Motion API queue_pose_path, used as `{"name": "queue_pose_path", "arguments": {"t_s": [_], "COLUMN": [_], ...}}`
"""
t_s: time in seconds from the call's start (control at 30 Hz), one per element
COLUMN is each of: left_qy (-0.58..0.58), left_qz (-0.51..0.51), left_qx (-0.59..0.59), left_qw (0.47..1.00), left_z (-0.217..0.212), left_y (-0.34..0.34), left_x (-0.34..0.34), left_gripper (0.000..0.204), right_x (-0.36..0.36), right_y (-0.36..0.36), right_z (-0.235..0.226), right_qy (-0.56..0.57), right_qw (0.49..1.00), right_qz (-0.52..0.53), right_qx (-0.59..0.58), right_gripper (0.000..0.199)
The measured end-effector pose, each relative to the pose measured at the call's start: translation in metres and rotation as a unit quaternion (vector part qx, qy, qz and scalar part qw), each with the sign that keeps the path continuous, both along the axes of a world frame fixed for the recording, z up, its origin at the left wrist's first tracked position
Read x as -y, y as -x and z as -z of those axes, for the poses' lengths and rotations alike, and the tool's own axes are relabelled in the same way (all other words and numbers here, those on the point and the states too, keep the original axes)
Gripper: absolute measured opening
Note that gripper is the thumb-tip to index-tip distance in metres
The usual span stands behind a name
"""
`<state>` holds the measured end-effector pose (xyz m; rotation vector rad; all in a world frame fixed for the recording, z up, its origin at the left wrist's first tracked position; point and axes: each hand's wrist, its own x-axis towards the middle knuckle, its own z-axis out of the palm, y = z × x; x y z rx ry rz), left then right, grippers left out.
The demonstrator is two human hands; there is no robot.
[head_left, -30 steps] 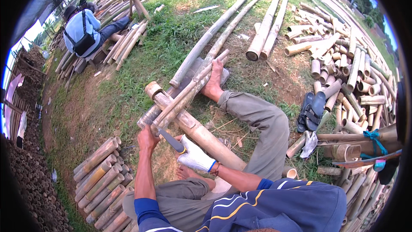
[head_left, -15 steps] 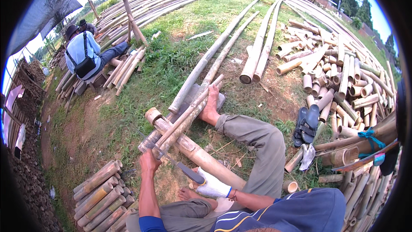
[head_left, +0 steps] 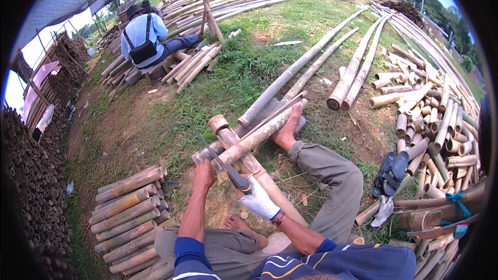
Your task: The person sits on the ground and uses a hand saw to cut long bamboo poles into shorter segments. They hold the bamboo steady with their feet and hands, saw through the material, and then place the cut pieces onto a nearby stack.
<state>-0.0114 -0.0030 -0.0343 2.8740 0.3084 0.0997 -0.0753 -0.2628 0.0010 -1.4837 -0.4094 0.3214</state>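
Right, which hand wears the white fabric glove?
The right hand, holding the long dark metal saw; the left hand, at the brown bamboo pole, is bare.

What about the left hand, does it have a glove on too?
No, the left hand is bare; only the right hand wears one.

A pale-brown, round, slender bamboo pole (head_left: 259,137) slants from 8 o'clock up to 2 o'clock, while a thin grey-bladed, dark-handled handsaw (head_left: 231,172) points toward 11 o'clock across its near end.
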Motion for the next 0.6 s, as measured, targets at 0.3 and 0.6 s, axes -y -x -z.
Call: {"name": "queue_pose_path", "arguments": {"t_s": [0.3, 0.6], "left_qy": [0.0, -0.001], "left_qz": [-0.001, -0.005], "left_qx": [-0.039, -0.013], "left_qw": [0.999, 1.0], "left_z": [-0.011, -0.012], "left_y": [0.002, 0.003], "left_x": [0.005, 0.013], "left_gripper": [0.055, 0.051], "right_x": [0.005, 0.011], "right_y": [0.0, 0.006], "right_z": [-0.011, -0.021], "right_qy": [0.025, -0.018], "right_qw": [0.999, 0.998], "right_qz": [0.014, 0.043], "right_qx": [0.032, 0.032], "right_gripper": [0.05, 0.051]}}
